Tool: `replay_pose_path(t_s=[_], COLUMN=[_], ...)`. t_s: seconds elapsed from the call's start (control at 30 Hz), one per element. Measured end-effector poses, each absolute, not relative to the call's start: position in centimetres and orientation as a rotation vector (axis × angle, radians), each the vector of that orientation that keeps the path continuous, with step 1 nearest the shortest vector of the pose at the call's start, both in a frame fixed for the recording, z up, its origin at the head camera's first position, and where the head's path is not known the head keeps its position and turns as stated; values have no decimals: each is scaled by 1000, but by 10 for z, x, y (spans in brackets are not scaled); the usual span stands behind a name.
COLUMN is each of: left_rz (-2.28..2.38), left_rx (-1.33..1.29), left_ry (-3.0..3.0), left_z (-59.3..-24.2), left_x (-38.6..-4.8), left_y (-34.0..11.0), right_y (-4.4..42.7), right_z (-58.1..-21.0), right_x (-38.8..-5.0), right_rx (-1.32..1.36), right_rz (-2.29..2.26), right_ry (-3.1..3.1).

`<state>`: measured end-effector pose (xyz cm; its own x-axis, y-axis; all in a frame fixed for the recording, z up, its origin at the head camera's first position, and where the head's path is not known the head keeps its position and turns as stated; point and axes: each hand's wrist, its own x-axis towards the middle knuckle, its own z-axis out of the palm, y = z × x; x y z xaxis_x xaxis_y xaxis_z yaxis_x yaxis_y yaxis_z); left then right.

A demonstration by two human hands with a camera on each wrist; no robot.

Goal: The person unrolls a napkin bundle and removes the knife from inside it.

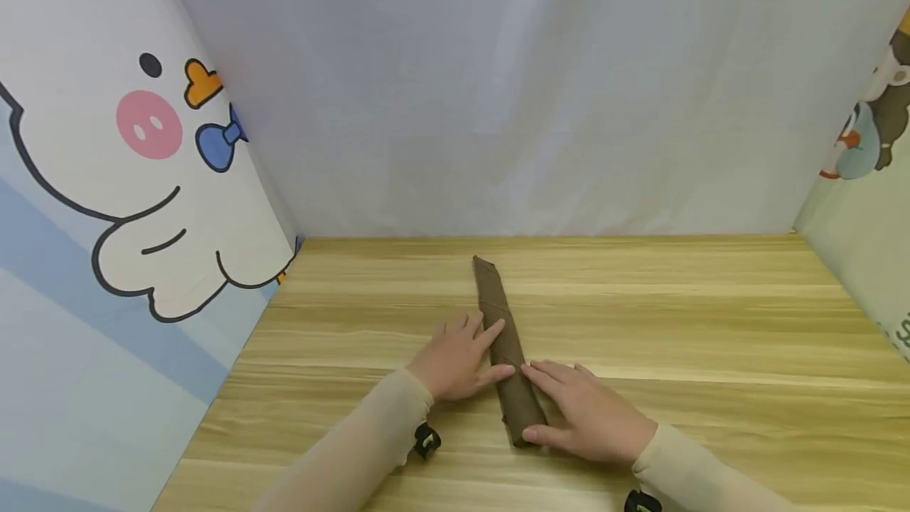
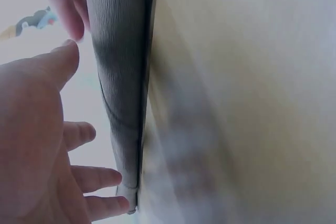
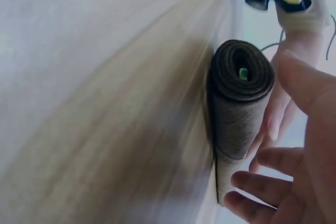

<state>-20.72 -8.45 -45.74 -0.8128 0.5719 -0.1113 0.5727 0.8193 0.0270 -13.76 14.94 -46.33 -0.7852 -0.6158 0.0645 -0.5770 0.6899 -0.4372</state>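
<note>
A long brown roll of cloth lies on the wooden tabletop, pointing away from me and slightly left. My left hand rests against its left side near the middle, fingers extended and thumb touching the top. Nearer the front end, my right hand touches the right side with outstretched fingers and thumb. Spiral layers around a hollow centre, with a small green spot inside, show at the end of the roll in the right wrist view. A seam runs along the roll in the left wrist view.
The wooden tabletop meets a pale hanging cloth at the back. A sheet with a cartoon bird stands along the left edge, and another printed sheet along the right. Each wrist wears a black strap.
</note>
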Motion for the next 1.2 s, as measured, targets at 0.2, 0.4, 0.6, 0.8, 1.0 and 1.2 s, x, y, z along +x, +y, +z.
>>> replay_pose_path(t_s=[0.2, 0.4, 0.6, 0.8, 1.0, 1.2], left_rz=[83, 102, 85, 34, 11, -5], left_rx=[895, 891, 922, 980, 1020, 1034], left_ry=[2846, 2839, 2815, 2779, 2745, 2746], left_z=[-463, -467, -466, -468, -469, -469], left_x=[-196, -198, -201, -210, -215, -216], left_y=[-85, -83, -81, -78, -76, -76], right_y=[151, 152, 151, 152, 153, 153], right_z=[-467, -471, -472, -473, -473, -473], right_x=[-141, -141, -137, -134, -132, -131], right_rx=[-1003, -985, -950, -944, -950, -954], right_rz=[-676, -690, -684, -658, -649, -660], right_ry=[2770, 2778, 2809, 2853, 2876, 2872])
